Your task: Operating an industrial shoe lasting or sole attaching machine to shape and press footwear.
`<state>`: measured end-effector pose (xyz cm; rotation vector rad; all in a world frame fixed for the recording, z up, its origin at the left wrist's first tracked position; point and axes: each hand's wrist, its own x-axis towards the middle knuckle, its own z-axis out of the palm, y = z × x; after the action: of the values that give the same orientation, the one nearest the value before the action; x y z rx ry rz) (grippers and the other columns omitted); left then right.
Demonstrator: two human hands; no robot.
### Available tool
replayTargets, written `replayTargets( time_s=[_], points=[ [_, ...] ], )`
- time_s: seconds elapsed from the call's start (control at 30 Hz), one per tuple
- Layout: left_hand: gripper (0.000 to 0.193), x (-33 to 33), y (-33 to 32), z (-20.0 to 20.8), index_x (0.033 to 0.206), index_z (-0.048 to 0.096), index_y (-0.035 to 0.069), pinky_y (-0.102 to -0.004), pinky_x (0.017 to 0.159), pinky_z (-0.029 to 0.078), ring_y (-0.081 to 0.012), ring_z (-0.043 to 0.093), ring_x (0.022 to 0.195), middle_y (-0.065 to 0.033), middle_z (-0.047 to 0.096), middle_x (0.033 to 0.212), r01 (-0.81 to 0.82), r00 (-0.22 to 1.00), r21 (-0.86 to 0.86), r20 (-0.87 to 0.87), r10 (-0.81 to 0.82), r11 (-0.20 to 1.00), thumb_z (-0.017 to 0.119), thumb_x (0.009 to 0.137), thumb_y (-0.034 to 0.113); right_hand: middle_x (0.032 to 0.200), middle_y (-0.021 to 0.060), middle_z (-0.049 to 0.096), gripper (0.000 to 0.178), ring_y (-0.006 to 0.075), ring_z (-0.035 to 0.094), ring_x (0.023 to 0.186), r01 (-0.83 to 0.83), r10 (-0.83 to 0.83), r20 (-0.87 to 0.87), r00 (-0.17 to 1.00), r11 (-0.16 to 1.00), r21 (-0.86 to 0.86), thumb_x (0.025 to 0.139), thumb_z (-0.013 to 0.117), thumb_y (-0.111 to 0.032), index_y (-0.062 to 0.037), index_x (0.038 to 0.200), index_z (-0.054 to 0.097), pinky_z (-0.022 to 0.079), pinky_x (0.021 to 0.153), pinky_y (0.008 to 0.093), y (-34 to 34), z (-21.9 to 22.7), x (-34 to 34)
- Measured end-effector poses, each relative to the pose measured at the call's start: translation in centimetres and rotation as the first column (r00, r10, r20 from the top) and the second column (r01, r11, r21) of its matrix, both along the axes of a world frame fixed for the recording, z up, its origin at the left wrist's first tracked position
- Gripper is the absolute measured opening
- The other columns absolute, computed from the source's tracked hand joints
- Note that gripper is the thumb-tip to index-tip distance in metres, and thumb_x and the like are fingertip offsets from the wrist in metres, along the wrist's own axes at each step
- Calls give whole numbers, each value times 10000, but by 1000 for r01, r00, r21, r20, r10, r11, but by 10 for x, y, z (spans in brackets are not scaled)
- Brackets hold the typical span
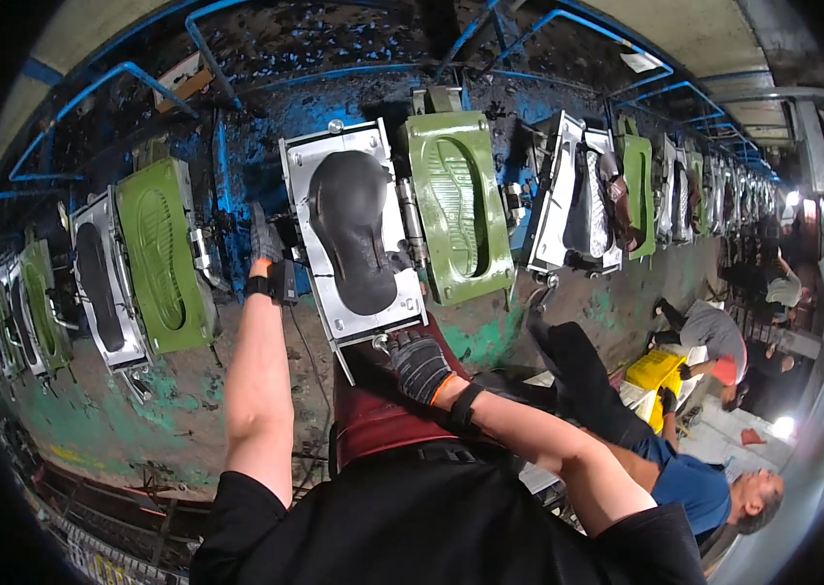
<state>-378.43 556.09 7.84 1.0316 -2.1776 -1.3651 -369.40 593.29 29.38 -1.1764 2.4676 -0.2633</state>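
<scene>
Before me lies an opened shoe mould: a silver metal half holds a black sole-shaped piece, and a green half with a tread-patterned cavity sits to its right. My left hand, in a grey glove, is beside the silver half's left edge, its fingers stretched away from me and apparently empty. At the near edge my right hand, in a dark striped glove, curls its fingers against the silver half, close to a round metal knob. The fingertips are partly hidden.
To the left stands another mould with a green half. More moulds run along both sides, one at right with a brown and black piece. Blue metal rails rise behind. At lower right are a co-worker in blue and a yellow bag.
</scene>
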Motion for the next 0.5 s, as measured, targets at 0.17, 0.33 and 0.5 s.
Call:
replayTargets(
  time_s=[0.17, 0.33, 0.5],
  points=[
    [546, 5, 24, 47, 1130, 735, 164, -380, 623, 532, -157, 628, 755, 7, 723, 949, -115, 993, 876, 104, 49, 468, 456, 1032, 623, 1068, 202, 678, 539, 386, 658, 1008, -118, 151, 127, 980, 965, -235, 822, 633, -156, -66, 1350, 578, 529, 835, 494, 11, -22, -3],
    [645, -1, 53, 62, 1332, 648, 83, -400, 887, 532, -257, 654, 1020, -90, 697, 1217, -178, 983, 697, 156, 96, 694, 387, 1053, 603, 982, 241, 716, 479, 423, 697, 885, -386, 401, 298, 866, 916, -111, 819, 629, -150, -28, 1282, 612, 554, 761, 499, 15, -11, -62],
    [504, 83, 25, 32, 1518, 423, 24, -420, 1217, 327, -302, 421, 1462, -144, 422, 1612, 384, 877, -568, 470, -96, 728, 349, 1089, 278, 983, 200, 735, 423, 395, 703, 931, -365, 318, 601, 733, 930, -46, 771, 756, -361, -68, 1074, 726, 542, 806, 501, 25, 70, -113]
  ],
)
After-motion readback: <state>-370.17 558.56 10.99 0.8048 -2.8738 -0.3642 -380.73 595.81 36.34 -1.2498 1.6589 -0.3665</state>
